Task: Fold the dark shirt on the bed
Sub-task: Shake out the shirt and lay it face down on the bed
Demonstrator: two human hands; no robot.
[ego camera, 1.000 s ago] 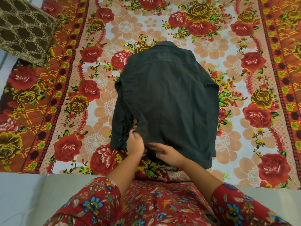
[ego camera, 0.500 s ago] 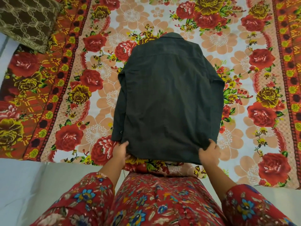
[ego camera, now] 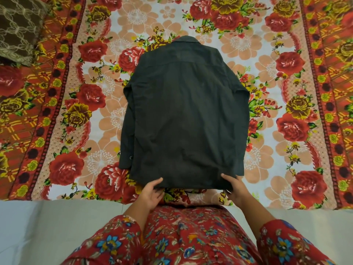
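Observation:
The dark shirt [ego camera: 185, 115] lies back-up on the flowered bedsheet [ego camera: 267, 169], collar at the far end, both sleeves tucked in along its sides. My left hand [ego camera: 151, 194] pinches the near hem at its left part, thumb on top and fingers underneath. My right hand [ego camera: 234, 187] holds the same hem at its right part, thumb on the cloth. The hem sits at the near edge of the bed, just beyond my lap.
A brown patterned pillow [ego camera: 17, 29] lies at the far left corner. The sheet's red and orange border [ego camera: 328, 92] runs down both sides. A pale strip of mattress edge [ego camera: 57, 222] shows below the sheet, on both sides of my red floral clothing [ego camera: 191, 236].
My hands went from the middle of the hem out to its two ends, and the shirt's lower part was pulled flat and square. The left sleeve now lies closer against the body.

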